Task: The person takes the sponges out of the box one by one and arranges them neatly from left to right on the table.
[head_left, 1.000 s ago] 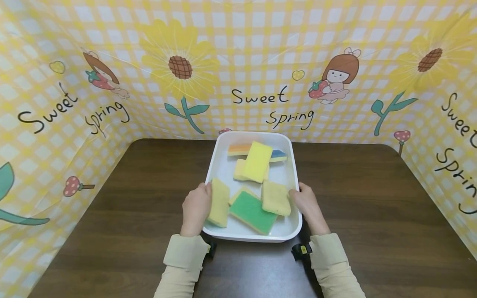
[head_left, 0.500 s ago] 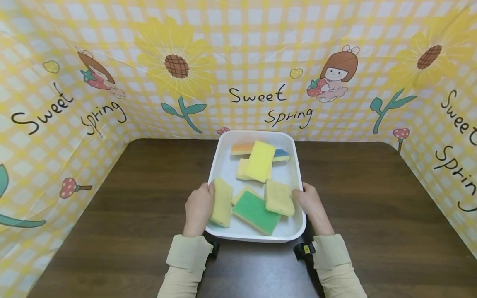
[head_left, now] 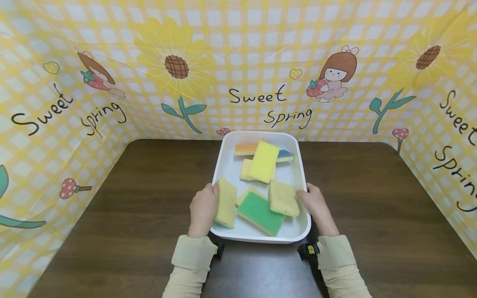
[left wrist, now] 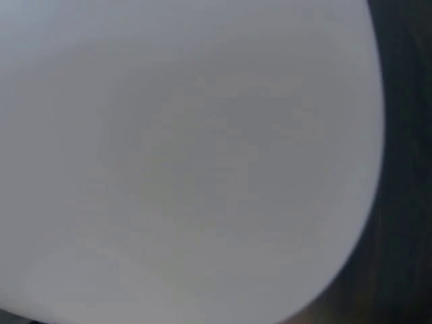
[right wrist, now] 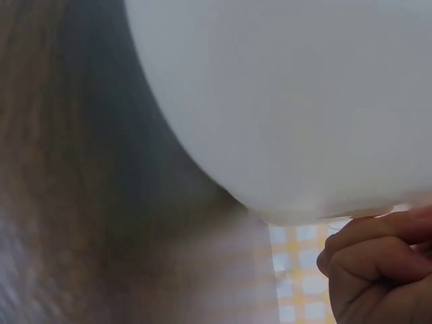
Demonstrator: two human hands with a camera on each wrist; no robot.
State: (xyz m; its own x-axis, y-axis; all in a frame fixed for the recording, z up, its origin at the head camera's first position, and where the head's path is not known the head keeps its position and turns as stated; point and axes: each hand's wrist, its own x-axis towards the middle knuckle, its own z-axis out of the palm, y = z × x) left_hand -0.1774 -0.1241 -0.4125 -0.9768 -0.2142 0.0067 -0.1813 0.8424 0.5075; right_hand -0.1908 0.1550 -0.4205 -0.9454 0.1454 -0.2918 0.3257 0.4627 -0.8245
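A white plastic tray (head_left: 257,237) with several sponges in it is held between my two hands in the head view. My left hand (head_left: 203,210) grips its left rim, thumb over the edge beside a pale yellow sponge (head_left: 225,203). On the opposite rim, my right hand (head_left: 316,205) holds on near another yellow sponge (head_left: 283,198). A green-faced sponge (head_left: 261,213) lies at the near end. A bright yellow sponge (head_left: 264,161) rests across others, including orange (head_left: 244,149) and blue (head_left: 285,155) ones. The right wrist view shows curled fingers (right wrist: 378,260) at the tray's edge; its white outside fills the left wrist view.
The dark wooden table (head_left: 141,215) extends on both sides of the tray. A yellow checked cloth (head_left: 238,62) with printed flowers stands behind and along the sides, close to the tray's far end.
The tray and both hands have shifted slightly to the right together. The sponges keep their arrangement inside, and both hands still grip the rims.
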